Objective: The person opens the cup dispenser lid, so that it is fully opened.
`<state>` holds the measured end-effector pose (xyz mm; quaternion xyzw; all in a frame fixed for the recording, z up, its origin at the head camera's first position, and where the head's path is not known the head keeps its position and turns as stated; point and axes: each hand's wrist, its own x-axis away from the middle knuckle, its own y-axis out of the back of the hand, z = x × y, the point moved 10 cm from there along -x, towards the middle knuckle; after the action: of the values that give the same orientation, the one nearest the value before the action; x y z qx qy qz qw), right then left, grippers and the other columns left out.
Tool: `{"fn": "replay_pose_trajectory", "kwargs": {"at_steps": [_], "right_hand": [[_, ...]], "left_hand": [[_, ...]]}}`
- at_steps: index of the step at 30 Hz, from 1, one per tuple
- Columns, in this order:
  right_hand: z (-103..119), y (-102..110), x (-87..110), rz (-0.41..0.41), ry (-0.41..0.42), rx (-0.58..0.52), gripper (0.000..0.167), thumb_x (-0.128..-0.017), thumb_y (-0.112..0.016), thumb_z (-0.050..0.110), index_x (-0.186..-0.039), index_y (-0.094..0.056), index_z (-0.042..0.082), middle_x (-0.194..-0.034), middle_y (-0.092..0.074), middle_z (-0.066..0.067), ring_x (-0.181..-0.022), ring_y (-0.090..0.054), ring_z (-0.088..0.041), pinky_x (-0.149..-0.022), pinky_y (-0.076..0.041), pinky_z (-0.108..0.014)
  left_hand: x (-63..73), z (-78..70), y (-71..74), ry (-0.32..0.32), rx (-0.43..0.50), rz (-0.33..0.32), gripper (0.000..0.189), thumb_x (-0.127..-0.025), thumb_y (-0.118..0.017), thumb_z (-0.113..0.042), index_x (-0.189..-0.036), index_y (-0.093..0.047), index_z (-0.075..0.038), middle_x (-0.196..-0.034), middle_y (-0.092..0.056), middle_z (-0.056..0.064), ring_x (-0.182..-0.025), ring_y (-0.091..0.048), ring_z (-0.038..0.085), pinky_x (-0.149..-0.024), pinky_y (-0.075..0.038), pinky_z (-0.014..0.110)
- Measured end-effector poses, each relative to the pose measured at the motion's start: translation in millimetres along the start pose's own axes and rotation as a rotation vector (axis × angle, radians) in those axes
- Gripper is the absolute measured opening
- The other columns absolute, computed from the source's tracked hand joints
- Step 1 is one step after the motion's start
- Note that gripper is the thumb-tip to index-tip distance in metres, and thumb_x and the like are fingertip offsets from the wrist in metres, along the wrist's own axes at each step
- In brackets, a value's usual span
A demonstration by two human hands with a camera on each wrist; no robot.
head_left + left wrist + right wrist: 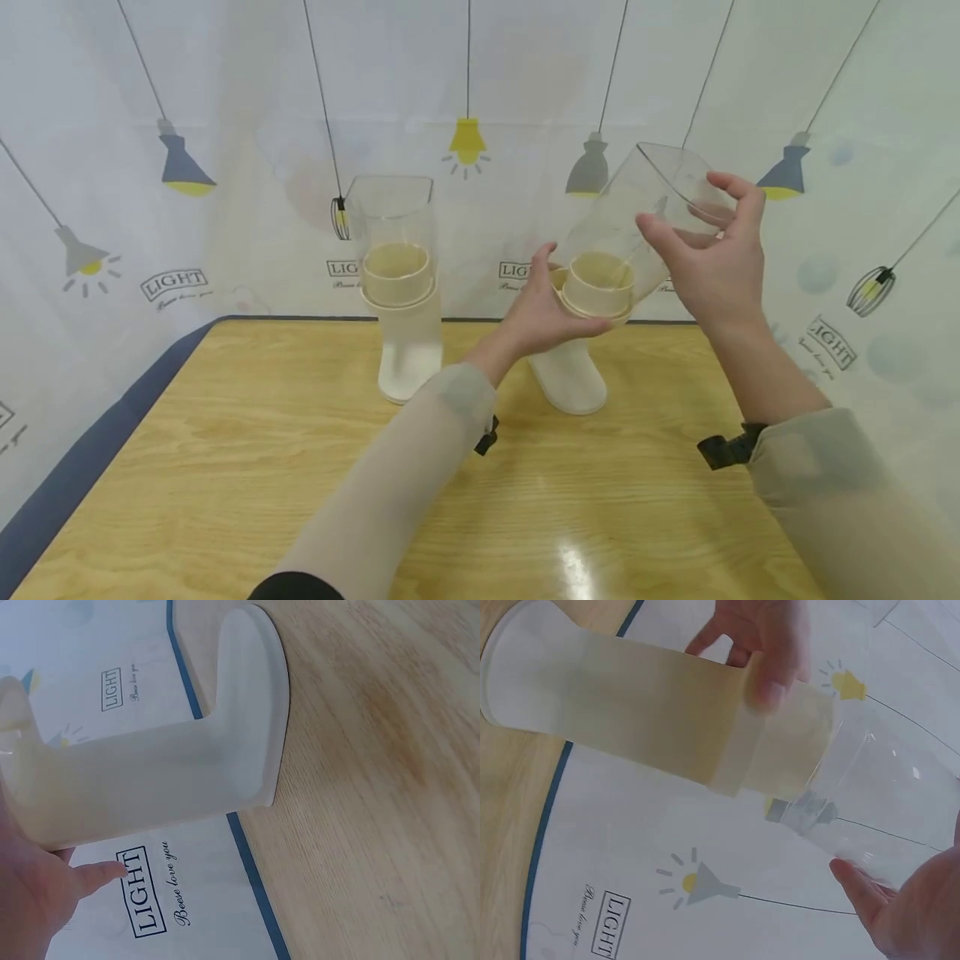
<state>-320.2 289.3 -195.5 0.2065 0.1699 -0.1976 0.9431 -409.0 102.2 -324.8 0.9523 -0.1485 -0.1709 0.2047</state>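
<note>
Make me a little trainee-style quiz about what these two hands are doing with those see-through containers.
1. What does the right hand hold?
2. True or false: the clear container on the left of the head view stands upright.
3. The left hand grips: a) the tabletop; b) the off-white stand on the right; c) the backdrop.

Key: 1. The tilted clear container. 2. True. 3. b.

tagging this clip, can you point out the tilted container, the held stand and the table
Tilted container [889, 780], right wrist view: its clear side wall
Held stand [157, 776], left wrist view: its pale column
Table [225, 467], head view: bare wood toward its left
</note>
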Motion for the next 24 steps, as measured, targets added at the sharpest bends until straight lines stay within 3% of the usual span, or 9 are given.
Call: {"fn": "replay_pose_trajectory", "kwargs": {"at_steps": [4, 9, 13, 18, 21, 24], "right_hand": [[8, 13, 3.8, -0.018, 0.018, -0.035, 0.083, -0.092, -0.087, 0.047, -0.157, -0.034, 0.046, -0.152, -0.05, 0.005, -0.118, -0.072, -0.006, -0.086, -0.056, -0.02], [12, 29, 8.0, -0.044, 0.034, -0.028, 0.082, -0.094, -0.085, 0.042, -0.158, -0.033, 0.045, -0.151, -0.05, 0.007, -0.116, -0.071, -0.005, -0.085, -0.056, -0.017], [7, 41, 12.1, -0.053, 0.036, -0.05, 0.082, -0.094, -0.086, 0.038, -0.158, -0.035, 0.042, -0.15, -0.051, 0.008, -0.115, -0.071, -0.004, -0.084, -0.054, -0.017], [-8, 59, 18.6, -0.058, 0.003, -0.158, 0.083, -0.092, -0.09, 0.026, -0.156, -0.038, 0.039, -0.146, -0.053, 0.01, -0.111, -0.072, -0.003, -0.08, -0.054, -0.014], [-19, 71, 22.7, -0.085, -0.029, -0.123, 0.085, -0.092, -0.089, 0.026, -0.157, -0.036, 0.04, -0.145, -0.051, 0.012, -0.111, -0.071, 0.0, -0.08, -0.053, -0.012], [-32, 84, 26.6, -0.124, -0.073, -0.006, 0.086, -0.095, -0.087, 0.032, -0.159, -0.032, 0.044, -0.147, -0.047, 0.016, -0.111, -0.068, 0.004, -0.082, -0.05, -0.012]], "left_hand": [[5.1, 2.2, -1.2, -0.004, 0.027, -0.003, 0.144, -0.073, -0.103, -0.047, -0.175, -0.004, -0.027, -0.169, -0.04, 0.011, -0.15, -0.05, 0.028, -0.128, -0.042, 0.049], [16.5, 5.9, -4.3, 0.042, -0.011, -0.046, 0.145, -0.071, -0.099, -0.061, -0.176, -0.007, -0.025, -0.174, -0.031, 0.01, -0.15, -0.048, 0.028, -0.126, -0.045, 0.05], [24.4, 10.6, -5.7, 0.067, -0.064, -0.089, 0.143, -0.071, -0.096, -0.067, -0.176, -0.009, -0.022, -0.173, -0.029, 0.009, -0.146, -0.05, 0.027, -0.123, -0.048, 0.049], [27.8, 12.5, -9.0, 0.087, -0.082, -0.119, 0.143, -0.072, -0.094, -0.07, -0.176, -0.009, -0.023, -0.172, -0.03, 0.009, -0.142, -0.053, 0.027, -0.121, -0.05, 0.049], [28.1, 12.9, -11.9, 0.117, -0.065, -0.136, 0.143, -0.071, -0.093, -0.073, -0.177, -0.008, -0.027, -0.173, -0.029, 0.008, -0.141, -0.054, 0.028, -0.12, -0.051, 0.05], [27.5, 11.6, -14.3, 0.142, -0.057, -0.15, 0.141, -0.072, -0.093, -0.074, -0.176, -0.008, -0.03, -0.174, -0.028, 0.008, -0.139, -0.056, 0.029, -0.118, -0.053, 0.051]]}}
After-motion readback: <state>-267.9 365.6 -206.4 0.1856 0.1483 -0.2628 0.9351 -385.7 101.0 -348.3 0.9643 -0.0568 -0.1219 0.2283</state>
